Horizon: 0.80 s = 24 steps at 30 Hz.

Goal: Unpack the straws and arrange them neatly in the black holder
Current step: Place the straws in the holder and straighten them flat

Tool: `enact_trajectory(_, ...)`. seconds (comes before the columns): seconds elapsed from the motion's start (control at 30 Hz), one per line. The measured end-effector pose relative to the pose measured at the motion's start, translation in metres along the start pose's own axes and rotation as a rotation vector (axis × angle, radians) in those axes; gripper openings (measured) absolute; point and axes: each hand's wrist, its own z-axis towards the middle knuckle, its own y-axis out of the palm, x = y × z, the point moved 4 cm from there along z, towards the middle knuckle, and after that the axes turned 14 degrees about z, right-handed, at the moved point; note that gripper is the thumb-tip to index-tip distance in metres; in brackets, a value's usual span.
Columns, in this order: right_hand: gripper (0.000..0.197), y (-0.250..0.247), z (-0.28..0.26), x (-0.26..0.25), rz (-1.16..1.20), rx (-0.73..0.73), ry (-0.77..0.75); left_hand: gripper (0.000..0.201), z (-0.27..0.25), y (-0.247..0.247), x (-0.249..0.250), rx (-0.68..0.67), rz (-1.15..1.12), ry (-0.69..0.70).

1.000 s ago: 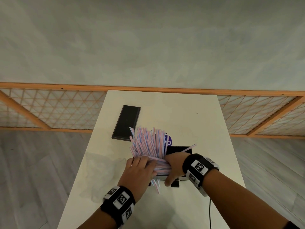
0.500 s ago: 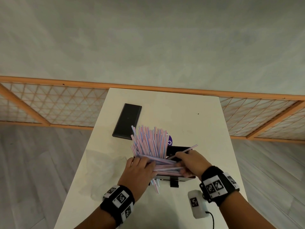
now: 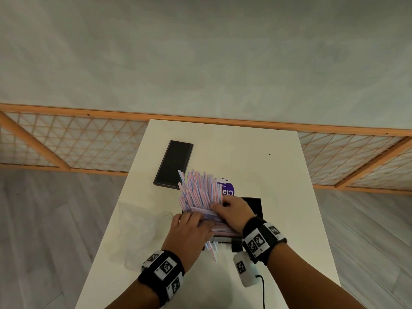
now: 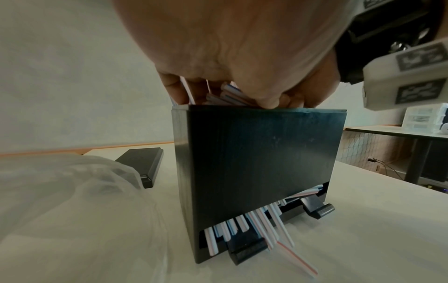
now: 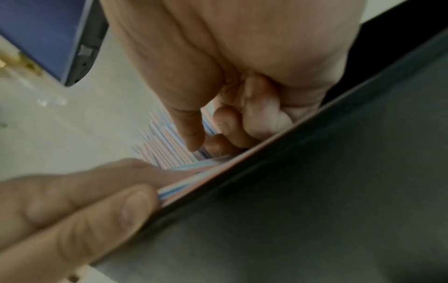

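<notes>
A thick bundle of pink-and-blue striped straws [image 3: 200,192] leans out of the top of the black holder [image 3: 253,205], fanning away from me. My left hand [image 3: 191,228] lies over the near part of the bundle with thumb and fingers curled round it [image 4: 242,90]. My right hand [image 3: 231,210] reaches in from the right, its curled fingertips [image 5: 218,132] pinching straws [image 5: 164,151] at the holder's rim [image 5: 303,172]. Several straw ends [image 4: 264,224] poke out of the slot at the foot of the holder [image 4: 254,162].
The holder's black lid [image 3: 174,163] lies flat on the white table [image 3: 267,170], far left. A crumpled clear plastic bag [image 3: 138,230] lies left of my hands. A purple label [image 3: 228,189] shows behind the straws. A wooden lattice rail [image 3: 78,150] runs behind the table.
My right hand rose from the holder's near side, pinched a straw that stuck out to the right, then moved left onto the bundle. That straw no longer juts out. The left hand stayed put.
</notes>
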Motion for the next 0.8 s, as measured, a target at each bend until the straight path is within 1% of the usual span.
enact_trajectory(0.13, 0.031, -0.001, 0.000, -0.006, -0.166, 0.025, -0.084, 0.033, 0.000, -0.001, -0.001, 0.004, -0.019, 0.004)
enact_trajectory(0.23, 0.029, -0.014, -0.008, -0.016, -0.247, 0.053, -0.145, 0.033, 0.000, -0.002, -0.002, 0.018, -0.044, -0.009)
enact_trajectory(0.33, 0.032, -0.033, -0.021, -0.036, -0.298, 0.101, -0.258, 0.033, -0.001, -0.005, -0.003, 0.030, -0.068, -0.017)
enact_trajectory(0.4, 0.033, -0.044, -0.031, -0.050, -0.335, 0.108, -0.336, 0.032, -0.001, -0.006, -0.004, 0.048, -0.083, -0.013)
enact_trajectory(0.5, 0.029, -0.053, -0.049, -0.073, -0.487, 0.061, -0.429, 0.031, -0.002, -0.006, -0.008, 0.107, -0.116, -0.021)
enact_trajectory(0.57, 0.026, -0.053, -0.061, -0.086, -0.610, 0.014, -0.462, 0.033, -0.003, -0.008, -0.013, 0.137, -0.132, -0.056)
enact_trajectory(0.67, 0.024, -0.044, -0.068, -0.096, -0.768, -0.063, -0.465, 0.044, -0.006, -0.010, -0.022, 0.129, -0.160, -0.132)
enact_trajectory(0.73, 0.026, -0.032, -0.064, -0.092, -0.847, -0.127, -0.447, 0.051, -0.007, -0.013, -0.028, 0.116, -0.206, -0.208)
enact_trajectory(0.8, 0.028, -0.018, -0.056, -0.081, -0.915, -0.195, -0.402, 0.054, -0.010, -0.017, -0.035, 0.106, -0.287, -0.300)
